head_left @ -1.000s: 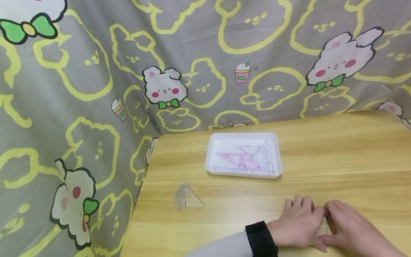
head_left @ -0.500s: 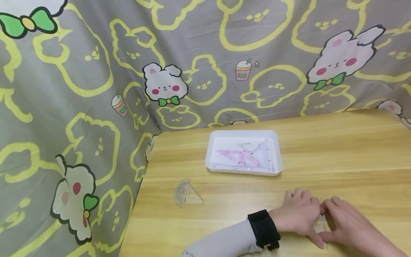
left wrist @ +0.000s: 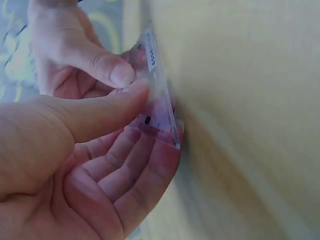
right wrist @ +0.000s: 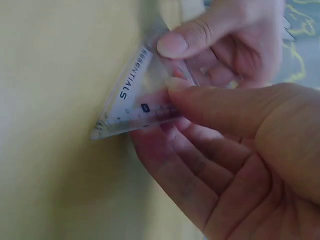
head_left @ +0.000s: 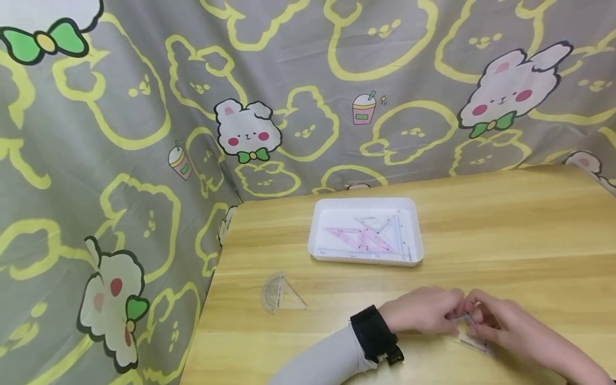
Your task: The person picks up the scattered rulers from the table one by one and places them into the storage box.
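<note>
Both hands meet at about 5 o'clock on the tabletop (head_left: pixel 505 224), and between them sits a small clear set square (head_left: pixel 469 334). Left hand (head_left: pixel 423 315) comes in from 9 o'clock, thumb on top and fingers curled beneath, pinching one side of the set square; right hand (head_left: pixel 500 323) comes in from 3 o'clock and pinches the other side, thumb pressed on the ruled edge. One corner of the set square touches the wood, the rest is tilted up off it, as the wrist views show. Left forearm wears a grey sleeve (head_left: pixel 327 363) with a black wrist strap (head_left: pixel 372 334). Printing on the plastic reads "ENTIALS" in the right wrist view, the start hidden under a thumb; the finer scale marks are too blurred to read. Up at 12 o'clock from the hands, well apart, a white tray (head_left: pixel 320 235) holds pink and clear set squares. Over at 9 o'clock lie a clear protractor (head_left: pixel 271 291) and another triangle, overlapping.
</note>
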A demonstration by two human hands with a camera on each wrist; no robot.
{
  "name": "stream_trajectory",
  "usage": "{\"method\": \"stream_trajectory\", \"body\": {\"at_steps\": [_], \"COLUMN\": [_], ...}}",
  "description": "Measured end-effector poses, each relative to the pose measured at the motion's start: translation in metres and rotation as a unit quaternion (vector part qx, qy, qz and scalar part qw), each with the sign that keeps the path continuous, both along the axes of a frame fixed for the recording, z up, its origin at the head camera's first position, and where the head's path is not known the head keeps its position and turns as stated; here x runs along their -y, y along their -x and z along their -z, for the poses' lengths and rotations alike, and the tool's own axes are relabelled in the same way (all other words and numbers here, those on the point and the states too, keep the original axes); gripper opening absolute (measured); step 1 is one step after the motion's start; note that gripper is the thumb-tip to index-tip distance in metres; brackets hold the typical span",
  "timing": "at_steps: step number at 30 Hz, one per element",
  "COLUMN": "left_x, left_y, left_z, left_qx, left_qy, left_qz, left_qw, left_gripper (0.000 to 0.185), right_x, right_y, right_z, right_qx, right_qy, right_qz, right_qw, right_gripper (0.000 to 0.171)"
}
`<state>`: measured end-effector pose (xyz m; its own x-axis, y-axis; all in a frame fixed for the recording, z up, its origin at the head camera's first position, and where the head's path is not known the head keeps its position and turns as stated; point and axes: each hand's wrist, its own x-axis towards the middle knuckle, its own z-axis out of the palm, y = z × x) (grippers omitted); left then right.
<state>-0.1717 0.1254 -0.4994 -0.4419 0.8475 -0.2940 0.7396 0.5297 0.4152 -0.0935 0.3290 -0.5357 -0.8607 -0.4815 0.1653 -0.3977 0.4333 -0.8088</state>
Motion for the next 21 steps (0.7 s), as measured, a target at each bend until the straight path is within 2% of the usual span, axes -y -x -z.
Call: {"method": "stream_trajectory", "body": {"at_steps": [5,11,14,19,21], "left_x": [0.023,0.053,0.062,0.074,0.08], "left_y": [0.019,0.042,0.052,0.069,0.076], "left_z": [-0.009,-0.017,-0.02,-0.021,-0.021], "left_qx": [0.024,0.049,0.06,0.057,0.076], "left_qy": [-0.068,-0.154,-0.176,-0.193,-0.205], "left_qz": [-0.027,-0.065,-0.095,-0.137,-0.155], "left_qw": [0.997,0.9847,0.978,0.9699,0.9635], "left_gripper": [0.024,0.027,0.023,0.021,0.024], "right_x": [0.007,0.029,0.039,0.056,0.065], "right_y": [0.023,0.061,0.077,0.103,0.113], "right_z": [-0.019,-0.041,-0.051,-0.064,-0.066], "right_qx": [0.033,0.038,0.037,0.054,0.069], "right_qy": [0.009,0.002,-0.006,-0.021,-0.028], "right_qz": [0.006,0.006,0.014,0.017,0.023], "right_qw": [0.999,0.999,0.999,0.998,0.997], "right_gripper": [0.028,0.027,0.027,0.027,0.029]}}
